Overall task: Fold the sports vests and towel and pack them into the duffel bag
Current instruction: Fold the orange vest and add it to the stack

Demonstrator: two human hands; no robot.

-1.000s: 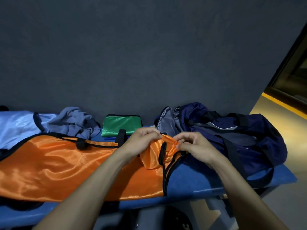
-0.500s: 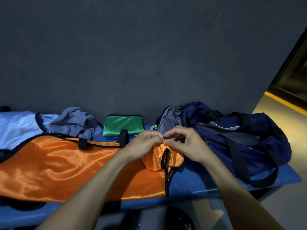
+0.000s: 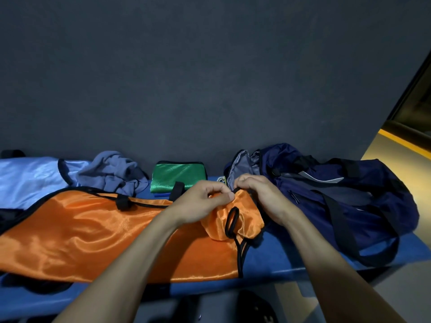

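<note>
An orange satin vest (image 3: 98,236) with black trim lies spread along the blue bench (image 3: 275,262). Its right end is bunched up, and my left hand (image 3: 200,201) and my right hand (image 3: 258,194) both pinch that raised end, fingertips close together. The navy duffel bag (image 3: 345,199) sits open just right of my hands, its grey lining showing. A folded green vest (image 3: 177,177) rests against the wall behind. A crumpled grey towel (image 3: 112,173) and a light blue vest (image 3: 28,178) lie at the back left.
A dark wall rises directly behind the bench. The bag's black straps (image 3: 342,229) hang over the bench's front edge. A dark round object (image 3: 251,308) sits on the floor below. A lit yellowish floor area (image 3: 401,169) opens to the right.
My right hand moved left to meet my left hand, and both drew the vest's bunched end up and slightly toward the bag.
</note>
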